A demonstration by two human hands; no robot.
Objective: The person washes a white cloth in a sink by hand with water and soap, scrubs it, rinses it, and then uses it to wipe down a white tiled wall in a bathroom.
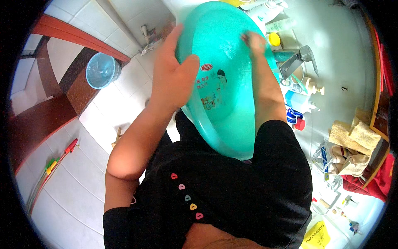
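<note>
A large teal plastic basin (236,124) is tilted in front of my body, its hollow side facing me. A printed figure and some writing mark its inside. My left hand (174,74) grips the basin's left rim, with the thumb on the inner side and the fingers along the outside. Across the basin, my right hand (257,43) is over the inner wall on the right, close to the far rim. Its fingers are blurred and partly hidden, so whether they touch the wall or hold something is unclear.
Along the right stand a metal faucet (297,60), a yellow-capped jar (274,39) and several pump bottles. A light blue bucket (102,71) is at the left by a doorway. Yellow towels (354,133) hang at the right; a hose (51,168) lies against the left tiles.
</note>
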